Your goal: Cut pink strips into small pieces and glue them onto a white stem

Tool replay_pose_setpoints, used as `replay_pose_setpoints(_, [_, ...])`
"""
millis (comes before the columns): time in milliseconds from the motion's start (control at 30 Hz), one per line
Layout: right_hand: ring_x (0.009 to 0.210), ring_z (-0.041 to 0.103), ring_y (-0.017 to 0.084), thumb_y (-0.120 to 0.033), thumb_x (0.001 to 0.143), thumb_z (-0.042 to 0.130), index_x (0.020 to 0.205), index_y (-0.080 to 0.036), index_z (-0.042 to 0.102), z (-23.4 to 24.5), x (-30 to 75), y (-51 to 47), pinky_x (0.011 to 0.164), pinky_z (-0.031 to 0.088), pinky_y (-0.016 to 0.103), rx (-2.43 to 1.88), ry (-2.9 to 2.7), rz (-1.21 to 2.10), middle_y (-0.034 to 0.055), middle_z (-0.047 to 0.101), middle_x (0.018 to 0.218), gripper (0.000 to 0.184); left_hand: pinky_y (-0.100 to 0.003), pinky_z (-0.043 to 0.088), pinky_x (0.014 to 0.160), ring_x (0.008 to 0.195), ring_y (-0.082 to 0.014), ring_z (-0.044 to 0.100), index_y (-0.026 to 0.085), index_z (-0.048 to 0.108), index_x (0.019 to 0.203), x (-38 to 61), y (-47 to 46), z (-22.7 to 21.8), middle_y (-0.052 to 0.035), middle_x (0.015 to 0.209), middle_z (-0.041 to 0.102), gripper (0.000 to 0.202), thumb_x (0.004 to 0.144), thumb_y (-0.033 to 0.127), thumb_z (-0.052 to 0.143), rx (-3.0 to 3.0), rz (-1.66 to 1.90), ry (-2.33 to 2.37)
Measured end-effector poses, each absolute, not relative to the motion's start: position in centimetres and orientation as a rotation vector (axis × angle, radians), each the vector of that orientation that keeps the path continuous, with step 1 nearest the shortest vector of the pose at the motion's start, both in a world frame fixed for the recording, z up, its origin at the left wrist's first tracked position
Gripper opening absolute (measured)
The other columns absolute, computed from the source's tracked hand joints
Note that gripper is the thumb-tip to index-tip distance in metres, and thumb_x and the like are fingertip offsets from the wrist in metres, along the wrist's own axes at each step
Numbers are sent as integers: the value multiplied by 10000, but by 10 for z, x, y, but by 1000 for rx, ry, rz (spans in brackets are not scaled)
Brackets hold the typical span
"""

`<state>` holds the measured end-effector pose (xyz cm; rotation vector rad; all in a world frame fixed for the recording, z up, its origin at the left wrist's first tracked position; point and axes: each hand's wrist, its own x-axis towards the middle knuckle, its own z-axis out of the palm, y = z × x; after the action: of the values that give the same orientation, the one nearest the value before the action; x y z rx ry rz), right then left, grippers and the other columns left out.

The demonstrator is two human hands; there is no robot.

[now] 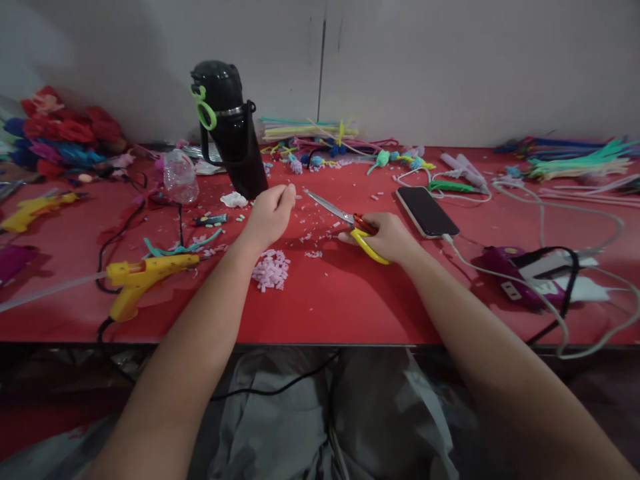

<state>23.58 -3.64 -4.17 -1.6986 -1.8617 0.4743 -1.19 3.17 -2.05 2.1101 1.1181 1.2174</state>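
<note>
On my feed the right hand (390, 233) holds the scissors (345, 217), its fingers wrapped around the yellow and red handles; the narrow blades reach out from those fingers toward the tips of the left hand (273, 213). I see the left fingers curled inward, the tips drawn together, but I cannot tell whether they pinch anything. The blade point is near the left fingertips, with a gap between.

Under both sets of fingers I have a red table (345, 307). Nearer to me than the left fingers, just beside the forearm, sits a pile of small lilac pieces (271, 272); similar scraps (313, 254) lie scattered between the two hands. Just beyond the left fingers stands a black bottle (233, 133), with a crumpled white tissue (233, 199) near its foot. Further left of those fingers I make out a clear plastic container (181, 181) and, closer to me, a yellow glue gun (150, 270).

To the right of the right fingers a phone (427, 212) lies face up, a white cable plugged into it, and well apart on that side is a purple power strip (495, 265). Beyond both hands, by the wall, I see a bundle of fuzzy coloured stems (307, 132)
</note>
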Motion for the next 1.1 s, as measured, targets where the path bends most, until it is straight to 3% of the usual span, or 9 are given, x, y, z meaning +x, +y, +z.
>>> replay_pose_setpoints(533, [584, 272, 108, -735, 637, 735, 605, -208, 405, -42, 237, -37, 537, 194, 293, -1708, -1858, 512, -47, 287, 591, 622, -310, 265, 479, 495, -113, 320, 211, 302, 595, -11, 30, -20, 15, 529, 331, 497, 988, 493, 416, 2054, 1248, 1147])
replay_pose_setpoints(1100, [589, 274, 99, -808, 632, 682, 605, -204, 410, -42, 237, -37, 540, 187, 285, -1684, -1900, 451, -49, 320, 597, 663, -294, 266, 472, 486, -110, 324, 209, 335, 590, -11, 27, -19, 14, 519, 353, 480, 984, 468, 426, 2041, 1211, 1154])
